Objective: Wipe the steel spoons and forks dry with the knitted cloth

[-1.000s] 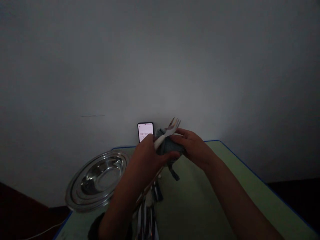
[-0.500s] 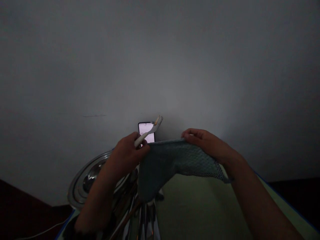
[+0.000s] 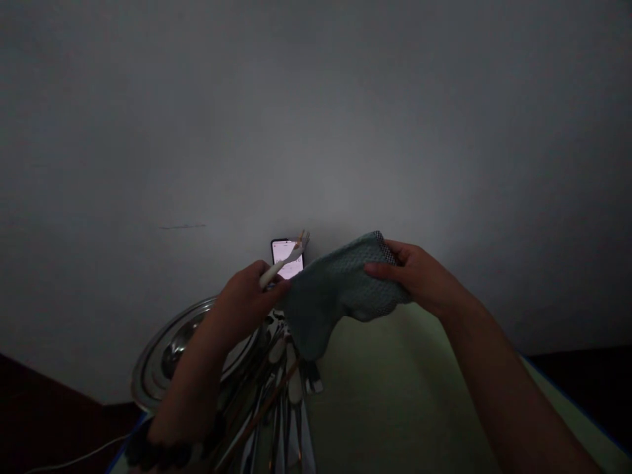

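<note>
- Fork, raised above the far part of the table, tines pointing up and away, in front of the phone.
- Left hand: closed around the fork's pale handle, thumb and fingers also pinching the near end of the cloth.
- Right hand: partly closed, thumb on the front of the cloth's checked end, the other fingers mostly hidden behind it.
- Likely fault, slipping: the left hand shares its grip between handle and cloth, so a pull from the right could twist the fork loose.
- Likely fault, knocking: the tines appear close to the phone, which leans on the wall; a forward push could topple it.
- Likely fault, snagging: the cloth's slack lower fold hangs over the cutlery pile and could drag pieces.
- Container: a broad-rimmed metal dish on the table's left side, partly covered by the left forearm. Its inner surface shines; whether anything lies in the hidden part cannot be told. A sweep of that forearm could shift it.
</note>
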`<state>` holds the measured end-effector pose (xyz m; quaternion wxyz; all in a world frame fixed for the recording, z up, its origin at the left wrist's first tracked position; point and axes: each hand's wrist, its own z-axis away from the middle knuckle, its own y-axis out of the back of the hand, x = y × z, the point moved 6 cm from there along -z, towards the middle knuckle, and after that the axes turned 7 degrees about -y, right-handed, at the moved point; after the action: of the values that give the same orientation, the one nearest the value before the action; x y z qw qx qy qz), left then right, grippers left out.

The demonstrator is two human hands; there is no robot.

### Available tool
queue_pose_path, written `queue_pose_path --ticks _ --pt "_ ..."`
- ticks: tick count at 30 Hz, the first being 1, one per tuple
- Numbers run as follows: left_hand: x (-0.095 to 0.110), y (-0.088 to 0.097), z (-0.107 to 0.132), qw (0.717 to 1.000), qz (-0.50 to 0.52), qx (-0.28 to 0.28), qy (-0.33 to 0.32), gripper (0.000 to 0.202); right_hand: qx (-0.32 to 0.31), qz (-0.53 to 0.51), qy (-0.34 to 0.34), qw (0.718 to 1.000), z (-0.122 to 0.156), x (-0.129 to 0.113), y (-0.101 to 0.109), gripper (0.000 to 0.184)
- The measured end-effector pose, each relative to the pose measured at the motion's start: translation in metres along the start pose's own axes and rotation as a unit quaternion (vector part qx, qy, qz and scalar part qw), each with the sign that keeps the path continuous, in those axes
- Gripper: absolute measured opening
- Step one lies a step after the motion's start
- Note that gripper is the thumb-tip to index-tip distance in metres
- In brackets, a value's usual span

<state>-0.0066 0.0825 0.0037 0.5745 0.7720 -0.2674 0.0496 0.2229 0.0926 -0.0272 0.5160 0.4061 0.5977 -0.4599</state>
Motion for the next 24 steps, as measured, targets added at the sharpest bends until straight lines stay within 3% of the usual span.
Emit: queue_pose_path --ticks 3,5,11,15,20,22,24 --pt "0.009 -0.001 0.001 1.000 0.010 0.012 0.007 0.031 -0.015 0.010 -0.001 1.000 0.001 0.000 -0.011 0.029" --pt "0.019 -0.002 0.003 0.998 0.068 0.012 -0.002 0.035 -0.035 0.027 0.007 0.999 0.002 0.000 -0.019 0.025" --pt "0.042 -0.012 0.005 0.981 0.184 0.007 -0.063 0.032 -0.126 0.099 -0.001 0.987 0.005 0.005 -0.043 0.016" --pt "0.038 -0.015 0.005 0.973 0.223 0.023 -0.044 0.026 -0.118 0.145 -0.021 0.982 0.006 0.007 -0.041 0.020" --pt "0.021 0.001 0.009 0.933 0.335 0.133 0.017 0.041 -0.164 0.253 -0.031 0.953 0.012 0.005 -0.029 0.025" --pt "0.017 0.004 0.009 0.920 0.360 0.151 0.029 0.041 -0.136 0.229 0.004 0.964 0.011 -0.001 -0.022 0.021" --pt "0.016 0.003 0.009 0.917 0.366 0.156 0.032 0.039 -0.104 0.140 0.044 0.984 0.009 -0.007 -0.019 0.020"
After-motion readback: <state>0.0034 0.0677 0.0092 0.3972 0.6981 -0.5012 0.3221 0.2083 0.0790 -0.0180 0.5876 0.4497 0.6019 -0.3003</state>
